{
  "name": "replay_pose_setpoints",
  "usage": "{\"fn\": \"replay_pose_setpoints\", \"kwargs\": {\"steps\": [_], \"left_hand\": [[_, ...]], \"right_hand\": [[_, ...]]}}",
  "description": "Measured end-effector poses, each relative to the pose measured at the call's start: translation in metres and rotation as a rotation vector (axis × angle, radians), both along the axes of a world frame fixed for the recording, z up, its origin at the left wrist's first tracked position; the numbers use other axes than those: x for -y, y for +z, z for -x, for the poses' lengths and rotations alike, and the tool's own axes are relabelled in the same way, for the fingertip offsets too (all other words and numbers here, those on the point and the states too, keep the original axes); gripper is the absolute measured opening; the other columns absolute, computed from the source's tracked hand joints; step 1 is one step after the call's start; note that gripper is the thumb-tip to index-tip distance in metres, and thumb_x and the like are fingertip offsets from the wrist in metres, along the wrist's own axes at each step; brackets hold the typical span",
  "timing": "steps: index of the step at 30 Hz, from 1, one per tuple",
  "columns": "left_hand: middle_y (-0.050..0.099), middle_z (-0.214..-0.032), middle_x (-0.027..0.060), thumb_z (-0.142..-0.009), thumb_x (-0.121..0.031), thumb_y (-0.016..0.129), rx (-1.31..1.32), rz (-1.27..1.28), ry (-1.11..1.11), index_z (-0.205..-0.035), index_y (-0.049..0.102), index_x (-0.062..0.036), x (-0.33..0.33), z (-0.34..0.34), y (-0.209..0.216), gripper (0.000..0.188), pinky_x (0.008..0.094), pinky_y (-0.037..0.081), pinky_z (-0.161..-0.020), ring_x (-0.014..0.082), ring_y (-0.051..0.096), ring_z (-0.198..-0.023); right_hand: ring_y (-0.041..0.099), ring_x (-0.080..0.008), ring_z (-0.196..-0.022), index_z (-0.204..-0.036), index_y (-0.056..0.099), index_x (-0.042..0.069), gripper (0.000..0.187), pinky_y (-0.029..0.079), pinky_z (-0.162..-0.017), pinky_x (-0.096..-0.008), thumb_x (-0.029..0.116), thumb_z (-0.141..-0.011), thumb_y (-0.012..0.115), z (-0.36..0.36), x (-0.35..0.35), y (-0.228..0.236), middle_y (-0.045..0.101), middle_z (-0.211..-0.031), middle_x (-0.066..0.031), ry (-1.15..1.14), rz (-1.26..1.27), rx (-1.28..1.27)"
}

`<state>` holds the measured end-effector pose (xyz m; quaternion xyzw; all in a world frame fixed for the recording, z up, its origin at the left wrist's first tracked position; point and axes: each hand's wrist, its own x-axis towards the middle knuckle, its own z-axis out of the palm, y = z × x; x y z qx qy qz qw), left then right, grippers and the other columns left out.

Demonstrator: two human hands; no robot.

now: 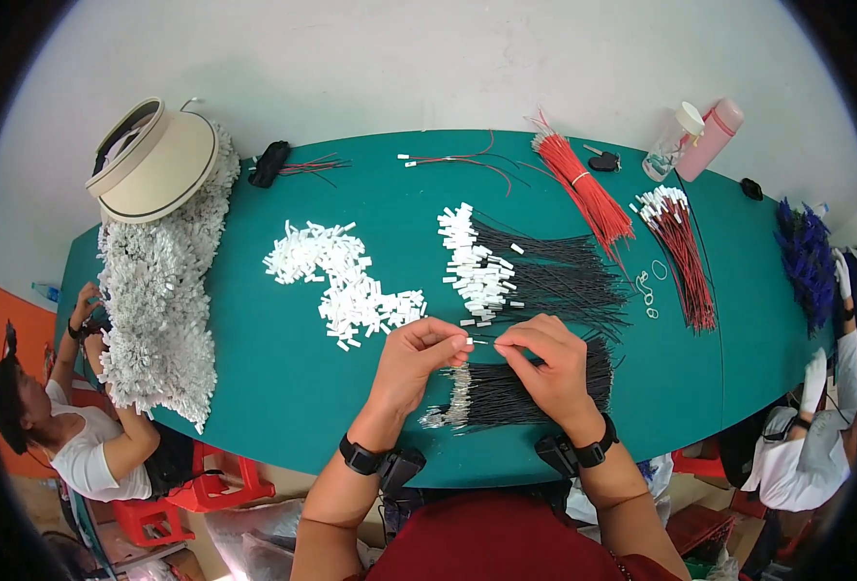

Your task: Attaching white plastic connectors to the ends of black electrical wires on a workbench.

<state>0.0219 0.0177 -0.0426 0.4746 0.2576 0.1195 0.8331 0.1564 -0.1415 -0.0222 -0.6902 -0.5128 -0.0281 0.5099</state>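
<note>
Between the thumb and fingers of my left hand is a small white plastic connector. My right hand pinches a black wire, whose thin metal end points at the connector; whether it has entered is too small to tell. Below both hands lies a row of black wires with bare metal ends toward the left. Beyond them spreads a heap of black wires with white connectors on their left ends. Loose white connectors form a pile to the left of these.
Red wire bundles lie at the right back, near rubber bands, a key and two bottles. A white mound with a visor hat stands left. People sit at both ends of the green table.
</note>
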Motion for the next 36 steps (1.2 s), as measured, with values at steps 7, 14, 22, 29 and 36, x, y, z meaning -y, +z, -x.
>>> {"fn": "replay_pose_setpoints", "kwargs": {"steps": [7,14,22,29,36], "left_hand": [[0.074,-0.089,0.0098,-0.093,-0.003,0.07,0.012,0.003,-0.019,-0.099,0.07,0.001,-0.0004,0.0005,-0.0014,0.007,0.0248,0.058,-0.073,0.0134,0.07,-0.08],[0.074,-0.088,0.0103,-0.092,-0.004,0.071,-0.008,-0.011,-0.039,-0.098,0.071,0.0013,0.0011,0.0009,-0.0025,0.008,0.025,0.058,-0.072,0.0147,0.071,-0.08],[0.074,-0.088,0.0115,-0.092,-0.005,0.072,-0.023,0.016,-0.057,-0.098,0.071,0.0022,0.0007,0.001,-0.0025,0.009,0.0252,0.059,-0.071,0.015,0.071,-0.078],[0.074,-0.09,0.0107,-0.093,-0.008,0.073,-0.022,0.018,-0.084,-0.099,0.073,0.0001,0.0032,0.0004,-0.0077,0.011,0.0249,0.058,-0.07,0.0141,0.071,-0.078],[0.074,-0.091,0.011,-0.093,-0.009,0.072,-0.016,0.089,-0.102,-0.1,0.073,-0.0001,0.0024,0.0008,-0.0096,0.011,0.0252,0.058,-0.071,0.0142,0.071,-0.078]], "right_hand": [[0.064,-0.023,-0.073,-0.088,0.071,0.006,0.015,0.047,-0.066,-0.0343,0.001,-0.077,0.079,0.0013,-0.0006,0.0011,0.071,-0.084,-0.0049,0.014,0.005,0.028],[0.065,-0.0234,-0.074,-0.088,0.072,0.005,0.014,0.048,-0.067,-0.0344,0.001,-0.077,0.079,0.0034,-0.0013,0.0017,0.071,-0.084,-0.0057,0.029,-0.005,0.037],[0.066,-0.0239,-0.073,-0.087,0.072,0.004,0.013,0.049,-0.068,-0.0349,0.0,-0.077,0.078,0.0033,-0.001,-0.0015,0.071,-0.084,-0.0069,0.044,-0.01,0.041],[0.066,-0.0248,-0.073,-0.088,0.071,0.003,0.013,0.05,-0.068,-0.0354,0.0,-0.077,0.077,0.003,-0.002,-0.004,0.07,-0.083,-0.0079,0.05,-0.007,0.034],[0.066,-0.0249,-0.073,-0.089,0.071,0.003,0.012,0.05,-0.068,-0.0355,0.0,-0.078,0.076,0.0033,-0.0024,-0.0054,0.07,-0.083,-0.0078,0.065,0.006,0.025]]}}
